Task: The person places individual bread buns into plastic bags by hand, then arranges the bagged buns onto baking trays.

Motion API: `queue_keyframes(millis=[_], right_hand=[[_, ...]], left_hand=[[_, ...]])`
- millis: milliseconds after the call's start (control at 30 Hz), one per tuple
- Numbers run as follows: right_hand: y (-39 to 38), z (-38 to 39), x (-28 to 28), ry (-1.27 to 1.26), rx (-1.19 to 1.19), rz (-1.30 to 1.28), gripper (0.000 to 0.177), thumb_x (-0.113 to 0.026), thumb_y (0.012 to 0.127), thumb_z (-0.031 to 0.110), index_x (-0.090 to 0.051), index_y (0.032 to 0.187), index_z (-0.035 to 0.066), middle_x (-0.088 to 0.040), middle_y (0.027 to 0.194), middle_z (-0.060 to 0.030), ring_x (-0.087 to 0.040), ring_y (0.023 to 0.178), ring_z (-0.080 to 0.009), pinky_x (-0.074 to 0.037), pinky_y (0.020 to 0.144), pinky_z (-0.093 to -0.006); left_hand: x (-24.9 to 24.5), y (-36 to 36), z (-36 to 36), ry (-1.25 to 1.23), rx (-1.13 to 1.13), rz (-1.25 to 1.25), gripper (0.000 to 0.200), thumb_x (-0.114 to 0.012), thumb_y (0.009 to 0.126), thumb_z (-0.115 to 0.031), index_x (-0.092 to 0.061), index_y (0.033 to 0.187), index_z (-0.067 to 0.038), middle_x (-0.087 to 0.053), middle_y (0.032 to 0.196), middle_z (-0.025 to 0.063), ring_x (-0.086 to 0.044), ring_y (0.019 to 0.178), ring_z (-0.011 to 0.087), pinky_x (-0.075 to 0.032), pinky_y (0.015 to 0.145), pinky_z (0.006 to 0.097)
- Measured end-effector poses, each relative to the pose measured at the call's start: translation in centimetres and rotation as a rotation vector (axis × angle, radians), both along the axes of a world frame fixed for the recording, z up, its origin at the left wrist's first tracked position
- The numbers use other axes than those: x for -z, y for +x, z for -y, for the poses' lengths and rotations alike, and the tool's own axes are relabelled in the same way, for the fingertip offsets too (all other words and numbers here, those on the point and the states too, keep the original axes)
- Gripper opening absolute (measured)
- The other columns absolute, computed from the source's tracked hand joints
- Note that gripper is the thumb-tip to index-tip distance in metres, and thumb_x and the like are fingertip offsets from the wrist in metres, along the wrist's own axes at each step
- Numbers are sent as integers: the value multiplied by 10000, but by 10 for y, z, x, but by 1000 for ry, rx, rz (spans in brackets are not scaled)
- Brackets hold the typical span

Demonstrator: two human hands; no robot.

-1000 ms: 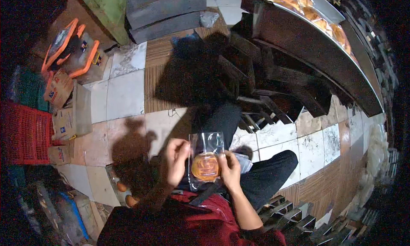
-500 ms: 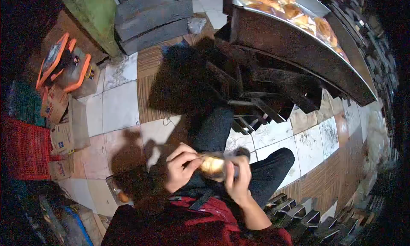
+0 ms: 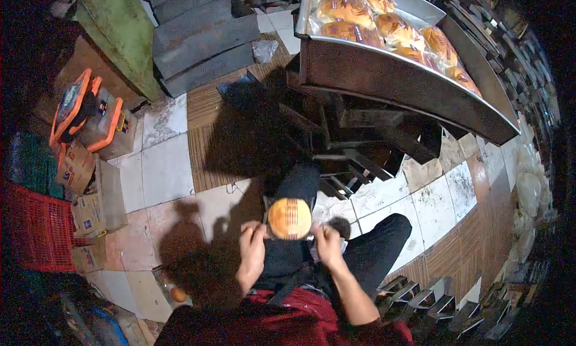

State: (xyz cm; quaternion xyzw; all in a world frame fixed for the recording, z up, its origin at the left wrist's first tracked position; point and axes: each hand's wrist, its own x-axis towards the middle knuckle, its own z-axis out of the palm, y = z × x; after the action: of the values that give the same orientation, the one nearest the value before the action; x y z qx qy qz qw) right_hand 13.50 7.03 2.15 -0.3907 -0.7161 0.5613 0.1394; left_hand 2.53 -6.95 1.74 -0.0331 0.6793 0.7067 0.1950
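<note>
A round golden bun (image 3: pixel 288 219) in a clear wrapper with dark printed lines hangs in front of me, above my lap. My left hand (image 3: pixel 252 250) pinches the wrapper at the bun's left side, fingers closed. On the other side, my right hand (image 3: pixel 329 247) is closed on the wrapper's right edge. Something pale, possibly more plastic, shows beside the right palm; I cannot make out what it is. Up and to the right, a metal tray (image 3: pixel 414 76) holds several wrapped buns (image 3: pixel 346 11), apart from both hands.
Dark metal racks or trays (image 3: pixel 372 127) support the bun tray. Stacked dark trays (image 3: pixel 204 34) stand at the back. On the left are a red crate (image 3: pixel 39 226), cardboard boxes (image 3: pixel 90 214) and orange-rimmed containers (image 3: pixel 108 127). A small round item (image 3: pixel 177 294) lies on the tiled floor.
The bun has gone from tilted and blurred between close hands to facing up, with the wrapper stretched. My hands have moved apart and slightly down. The view has shifted a little.
</note>
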Motion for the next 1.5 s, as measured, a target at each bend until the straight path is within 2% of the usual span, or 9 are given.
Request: queue_keyframes(millis=[267,500,533,767,1067,1233,1333,1367,1500], right_hand=[[6,39,-72,962,-462,3,632,-731,622,292,-468,1164,101,-483,1028,-102,-448,952,-272,-313,846,-449],[39,-84,-181,151,-68,-501,993,-848,519,204,-241,1292,66,-513,1117,-170,-519,1027,-275,-419,887,-387],[-6,-51,-277,253,535,-802,697,-741,686,245,-358,1220,15,-551,1034,-142,-568,891,-256,-492,768,-355],[-16,-325,-473,1034,246,-517,516,-617,761,455,-559,972,-13,-572,830,-73,-547,715,-178,-451,651,-274],[53,-362,-339,778,296,185,484,-588,784,468,-603,896,-3,-551,765,-41,-464,648,-110,-398,582,-268],[83,-321,-311,-5,340,-231,423,-543,800,328,-489,1165,122,-535,827,-26,-480,614,-124,-417,531,-268],[84,-292,-308,145,329,-223,150,-487,689,98,-526,835,99,-364,665,22,-447,604,-110,-392,523,-256],[98,-284,-296,833,63,-113,270,-451,715,120,-559,956,64,-457,713,1,-473,644,-121,-397,541,-273],[110,-172,-295,945,568,-148,574,-489,797,327,-402,1237,-31,-517,1155,-178,-510,1047,-283,-386,894,-343]], left_hand=[[-86,36,0,88,-69,443,211,-572,828,-204,-609,796,1,-593,747,38,-472,661,108,-355,604,249],[-94,16,-7,137,11,-19,212,-475,877,-166,-588,936,3,-580,898,36,-483,786,92,-355,677,227],[-90,17,-6,120,83,2,201,-478,873,-152,-569,957,6,-564,899,35,-508,794,90,-372,674,220],[-90,26,-26,239,273,155,215,-476,889,-157,-528,1056,-32,-555,966,40,-528,801,119,-409,701,245],[-148,-74,-54,626,299,-280,419,-450,897,-290,-415,1199,-2,-508,1135,125,-505,990,223,-399,854,353],[-232,-148,-135,536,382,-415,549,-477,856,-410,-404,1245,-30,-433,1254,108,-379,1165,243,-300,978,403],[-263,-165,-164,653,699,129,490,-549,798,-387,-496,1140,-39,-516,1147,105,-505,1029,265,-415,887,410],[-277,-158,-161,654,726,161,478,-558,778,-371,-504,1116,-38,-530,1114,105,-527,985,266,-435,856,408],[-264,-160,-118,547,754,131,511,-566,727,-365,-502,1119,-44,-546,1076,109,-548,939,260,-458,817,379]])
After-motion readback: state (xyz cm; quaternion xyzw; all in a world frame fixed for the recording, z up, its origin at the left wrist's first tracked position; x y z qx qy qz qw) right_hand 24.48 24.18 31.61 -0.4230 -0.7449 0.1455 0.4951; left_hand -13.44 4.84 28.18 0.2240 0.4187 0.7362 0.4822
